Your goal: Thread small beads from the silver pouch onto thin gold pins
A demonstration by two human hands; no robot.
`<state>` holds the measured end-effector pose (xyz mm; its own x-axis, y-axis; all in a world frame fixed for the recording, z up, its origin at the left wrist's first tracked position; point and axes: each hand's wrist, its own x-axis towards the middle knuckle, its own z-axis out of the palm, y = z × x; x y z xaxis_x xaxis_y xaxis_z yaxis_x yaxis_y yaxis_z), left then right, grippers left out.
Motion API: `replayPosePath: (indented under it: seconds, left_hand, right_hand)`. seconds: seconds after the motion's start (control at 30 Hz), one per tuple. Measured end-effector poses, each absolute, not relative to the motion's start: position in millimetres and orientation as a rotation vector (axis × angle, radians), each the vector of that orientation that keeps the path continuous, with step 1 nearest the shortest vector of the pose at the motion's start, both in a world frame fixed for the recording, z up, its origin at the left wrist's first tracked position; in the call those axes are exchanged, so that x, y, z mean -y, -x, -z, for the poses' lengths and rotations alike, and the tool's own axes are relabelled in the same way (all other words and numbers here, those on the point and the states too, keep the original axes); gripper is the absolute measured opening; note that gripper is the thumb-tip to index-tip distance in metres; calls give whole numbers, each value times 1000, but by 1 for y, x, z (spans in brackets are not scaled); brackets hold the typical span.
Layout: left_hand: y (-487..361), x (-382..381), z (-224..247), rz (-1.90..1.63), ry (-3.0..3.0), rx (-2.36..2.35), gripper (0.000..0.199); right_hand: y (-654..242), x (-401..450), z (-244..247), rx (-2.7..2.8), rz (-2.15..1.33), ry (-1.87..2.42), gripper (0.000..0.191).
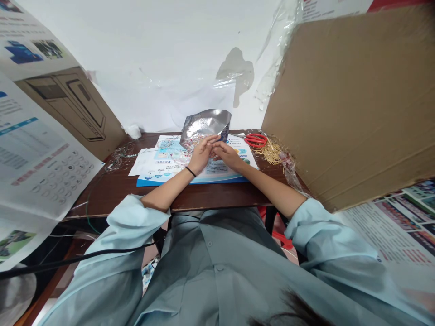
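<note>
**foil pouch:** a crumpled silver foil pouch [205, 123] sits just ahead of both grips, tilted, with its lower edge at the fingertips.

**left grip:** the left grip [203, 154] reaches across towards the right, fingers close together and lying against the pouch's lower edge. a black wristband [190, 171] circles the wrist behind it.

**right grip:** the right grip [226, 155] meets the left at the fingertips, its fingers pressed close together. a small blue mark [222, 136] shows just past it, on or behind the pouch.

**handling:** thin foil creases easily, so light, even fingertip pressure from both grips would suit it.

**under the grips:** a printed blue-edged leaflet [159, 156] lies on the worktop [112, 194], with small pale-pink bits [193, 142] scattered just beyond the left grip.

**right of the grips:** red-handled scissors [254, 140], a pile of thin straw-coloured sticks [271, 151] and a clear plastic bag [288, 167].

**left of the grips:** a tangle of fine wire [118, 158].

**hidden:** the fingers block the pouch's lower edge, so i cannot tell whether they are pinching it or something small. the pale bits are too small to identify.
</note>
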<state>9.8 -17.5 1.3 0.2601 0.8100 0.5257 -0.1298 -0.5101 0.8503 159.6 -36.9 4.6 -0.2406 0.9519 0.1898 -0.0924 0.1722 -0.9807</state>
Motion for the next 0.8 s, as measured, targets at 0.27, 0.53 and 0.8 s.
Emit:
replayPosePath:
  seconds: [0.27,0.53,0.8]
  left_hand:
    - [-13,19,5,-1302,-1669,-633,63]
    - [-10,14,4,-1252,-1640,-706,48]
    - [-10,17,-1,-1276,-1667,-841,26]
  right_hand:
    - [-162,42,-5,1345,-1463,816,52]
    - [-162,43,-9,1249,-1533,843,45]
    - [-161,43,-8,1352,-1490,888,32]
